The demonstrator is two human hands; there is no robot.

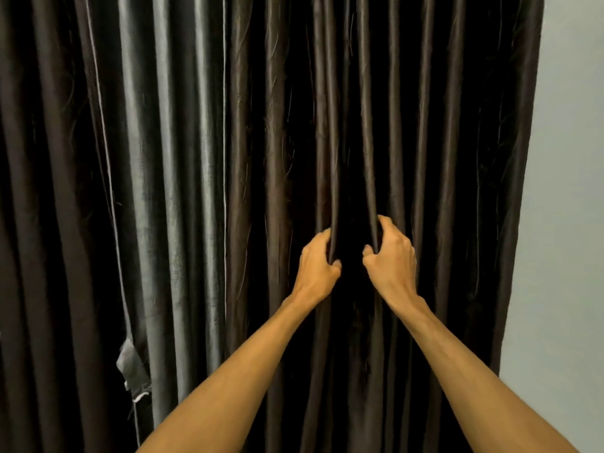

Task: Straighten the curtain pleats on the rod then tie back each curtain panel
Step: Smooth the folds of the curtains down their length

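Dim; sheen on left curtain (170, 158) folds, black shadow between pleats, edges bowed.

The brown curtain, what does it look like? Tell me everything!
The brown curtain is dark, shiny cloth hanging in long upright pleats, faintly creased, beside a pale wall. The left hand and right hand each grip one pleat, with a dark gap between them. Its top and bottom are out of view.

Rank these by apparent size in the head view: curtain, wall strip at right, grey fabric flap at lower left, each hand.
1. curtain, fills most of the view
2. wall strip
3. left hand and right hand, each gripping a curtain fold: they look alike, no ranking
4. grey fabric flap, slightly smaller
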